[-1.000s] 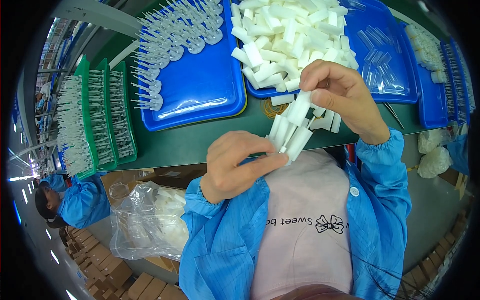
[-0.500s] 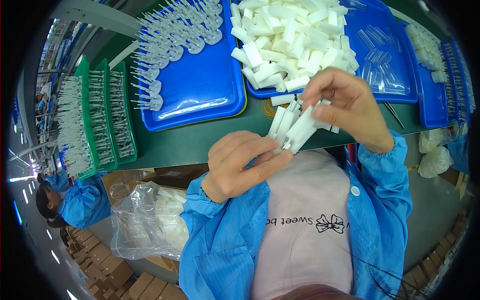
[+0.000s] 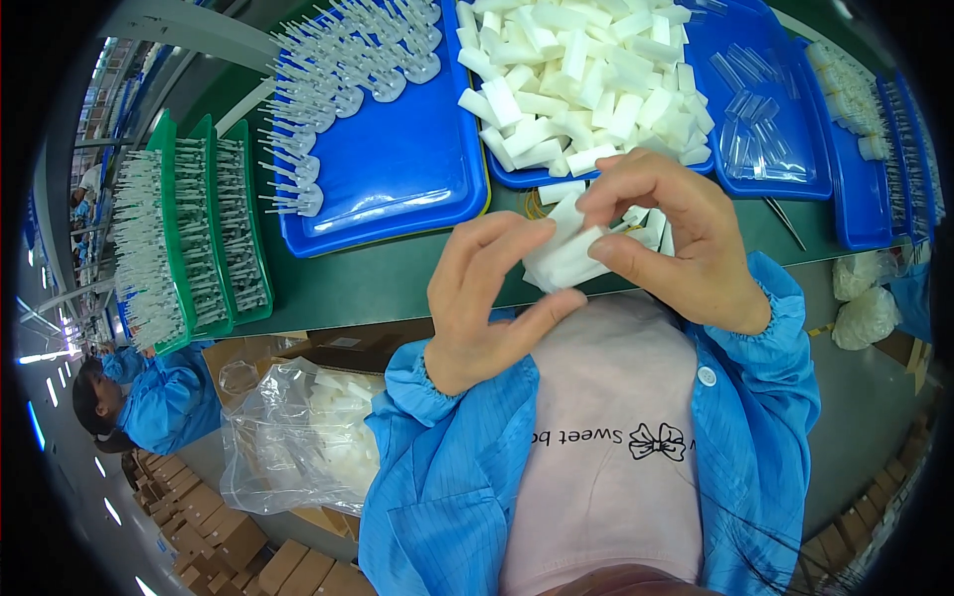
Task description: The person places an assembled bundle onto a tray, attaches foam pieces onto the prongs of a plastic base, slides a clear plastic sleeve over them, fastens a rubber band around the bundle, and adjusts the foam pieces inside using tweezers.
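White foam blocks [image 3: 568, 260] are gathered between my hands over the table's near edge. My right hand [image 3: 696, 243] pinches their right end between thumb and fingers. On the other side, my left hand [image 3: 484, 303] is open, its thumb and fingers spread around the left end of the blocks; whether its fingertips touch them I cannot tell. More white pieces [image 3: 651, 230] show partly behind my right fingers, on the green table [image 3: 368, 288]. Beyond them, a heap of white foam blocks [image 3: 586, 84] fills a blue tray.
On the left, a blue tray [image 3: 397, 199] carries rows of clear-based thin-stemmed parts [image 3: 348, 60]. Green racks [image 3: 204, 233] of similar parts stand farther left. Clear tubes [image 3: 755, 129] lie in a right-hand tray, tweezers [image 3: 785, 223] nearby. Below is a plastic bag [image 3: 298, 437]; a co-worker [image 3: 164, 397] sits left.
My left hand has come off the blocks and spread its fingers. The blocks have tilted and drawn together, with my right hand a little lower and still at them.
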`<control>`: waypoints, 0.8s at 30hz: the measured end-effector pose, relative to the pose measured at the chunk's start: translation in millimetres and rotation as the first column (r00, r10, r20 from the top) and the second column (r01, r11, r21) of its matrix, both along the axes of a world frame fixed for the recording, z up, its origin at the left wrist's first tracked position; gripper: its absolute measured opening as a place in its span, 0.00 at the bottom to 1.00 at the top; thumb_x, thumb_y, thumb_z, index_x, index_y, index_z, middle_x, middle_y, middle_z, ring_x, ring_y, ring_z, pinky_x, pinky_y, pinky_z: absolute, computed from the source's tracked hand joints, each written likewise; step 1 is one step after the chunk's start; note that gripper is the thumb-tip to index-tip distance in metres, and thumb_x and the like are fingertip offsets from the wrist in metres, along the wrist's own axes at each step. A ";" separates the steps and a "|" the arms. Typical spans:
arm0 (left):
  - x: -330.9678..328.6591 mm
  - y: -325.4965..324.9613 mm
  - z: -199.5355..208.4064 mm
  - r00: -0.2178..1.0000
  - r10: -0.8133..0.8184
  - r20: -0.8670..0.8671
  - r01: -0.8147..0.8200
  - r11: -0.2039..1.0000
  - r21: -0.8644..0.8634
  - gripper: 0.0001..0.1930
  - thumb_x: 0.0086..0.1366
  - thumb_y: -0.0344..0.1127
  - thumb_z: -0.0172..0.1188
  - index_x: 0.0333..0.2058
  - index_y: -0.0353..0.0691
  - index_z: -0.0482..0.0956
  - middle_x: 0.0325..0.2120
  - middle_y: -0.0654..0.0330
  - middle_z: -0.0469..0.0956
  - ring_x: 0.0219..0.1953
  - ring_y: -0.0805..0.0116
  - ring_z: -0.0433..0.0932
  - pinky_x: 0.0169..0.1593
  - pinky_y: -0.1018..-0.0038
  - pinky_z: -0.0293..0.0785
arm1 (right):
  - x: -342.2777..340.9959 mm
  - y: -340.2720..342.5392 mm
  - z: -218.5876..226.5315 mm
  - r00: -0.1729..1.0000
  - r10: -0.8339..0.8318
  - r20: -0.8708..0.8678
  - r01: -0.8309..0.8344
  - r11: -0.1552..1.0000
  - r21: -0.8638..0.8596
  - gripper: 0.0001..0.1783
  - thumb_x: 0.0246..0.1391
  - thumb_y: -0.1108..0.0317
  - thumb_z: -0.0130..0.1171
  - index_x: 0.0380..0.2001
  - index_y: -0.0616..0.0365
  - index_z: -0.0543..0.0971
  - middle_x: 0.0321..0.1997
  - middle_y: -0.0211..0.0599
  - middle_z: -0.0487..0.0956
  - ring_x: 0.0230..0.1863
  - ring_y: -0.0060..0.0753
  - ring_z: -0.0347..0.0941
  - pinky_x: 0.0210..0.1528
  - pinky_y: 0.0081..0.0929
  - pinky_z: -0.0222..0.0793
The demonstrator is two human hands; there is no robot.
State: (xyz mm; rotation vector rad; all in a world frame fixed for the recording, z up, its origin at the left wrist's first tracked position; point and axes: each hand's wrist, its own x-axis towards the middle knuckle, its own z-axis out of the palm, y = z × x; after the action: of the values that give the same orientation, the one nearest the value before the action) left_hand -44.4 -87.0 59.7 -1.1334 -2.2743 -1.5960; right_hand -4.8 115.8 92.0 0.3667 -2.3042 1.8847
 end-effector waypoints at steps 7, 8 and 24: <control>-20.4 -20.3 -21.3 0.732 -0.241 0.637 -0.267 0.759 0.594 0.24 0.67 0.39 0.49 0.58 0.36 0.60 0.53 0.51 0.67 0.49 0.58 0.72 0.53 0.65 0.70 | 0.2 55.7 -11.1 0.912 -0.334 -0.238 0.376 0.913 0.160 0.15 0.46 0.78 0.58 0.40 0.61 0.75 0.38 0.33 0.74 0.38 0.24 0.71 0.45 0.22 0.66; -26.2 -28.4 -25.2 0.668 -0.390 0.633 -0.258 0.677 0.689 0.23 0.68 0.40 0.47 0.59 0.39 0.58 0.54 0.52 0.67 0.49 0.56 0.72 0.53 0.64 0.70 | 2.2 68.2 -16.0 0.892 -0.415 -0.179 0.441 0.885 0.146 0.14 0.48 0.77 0.58 0.41 0.61 0.75 0.38 0.33 0.74 0.38 0.23 0.71 0.44 0.21 0.66; -13.7 -16.0 -14.8 0.571 -0.464 0.677 -0.175 0.737 0.652 0.41 0.58 0.53 0.60 0.61 0.32 0.55 0.50 0.54 0.65 0.42 0.64 0.66 0.46 0.71 0.67 | 26.3 150.1 -71.7 0.808 -0.570 -0.146 0.371 0.300 0.879 0.16 0.45 0.56 0.63 0.36 0.52 0.78 0.19 0.30 0.74 0.24 0.36 0.70 0.33 0.34 0.60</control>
State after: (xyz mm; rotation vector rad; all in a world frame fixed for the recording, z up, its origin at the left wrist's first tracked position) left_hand -58.1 -103.0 44.8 -0.3896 -1.5470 -3.1673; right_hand 21.5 265.9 20.4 -0.4487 -2.8840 0.2921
